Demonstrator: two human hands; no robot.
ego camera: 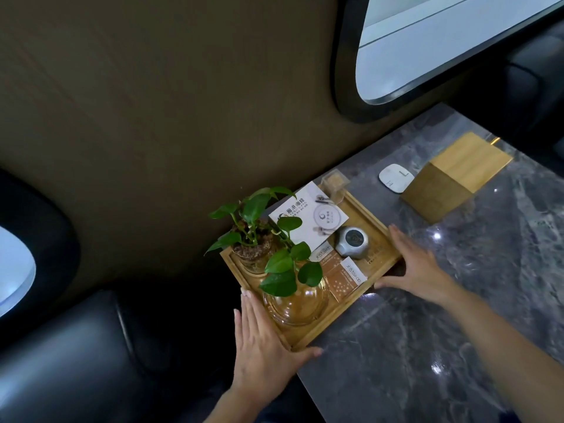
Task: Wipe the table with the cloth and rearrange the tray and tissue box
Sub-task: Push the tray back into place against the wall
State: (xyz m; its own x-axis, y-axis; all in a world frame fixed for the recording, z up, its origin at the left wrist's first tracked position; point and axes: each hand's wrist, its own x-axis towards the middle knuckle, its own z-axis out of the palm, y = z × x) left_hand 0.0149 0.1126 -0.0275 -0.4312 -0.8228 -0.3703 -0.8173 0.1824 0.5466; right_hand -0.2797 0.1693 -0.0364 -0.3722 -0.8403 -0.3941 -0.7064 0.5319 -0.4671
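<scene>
A wooden tray (380, 236) lies at the left end of the grey marble table (427, 331), against the wall. It carries a potted green plant (259, 236), a clear glass bowl (296, 303), a white card, a small grey round device (352, 239) and sugar packets. My left hand (262, 340) grips the tray's near left corner, which hangs over the table's edge. My right hand (418, 267) holds the tray's right side. The wooden tissue box (451, 175) stands further right on the table. No cloth is in view.
A white flat pad (395, 177) lies between the tray and the tissue box. A small clear holder (335, 183) stands at the tray's far corner. Dark leather seating (76, 361) lies left of the table, and an oval window (427, 41) is above.
</scene>
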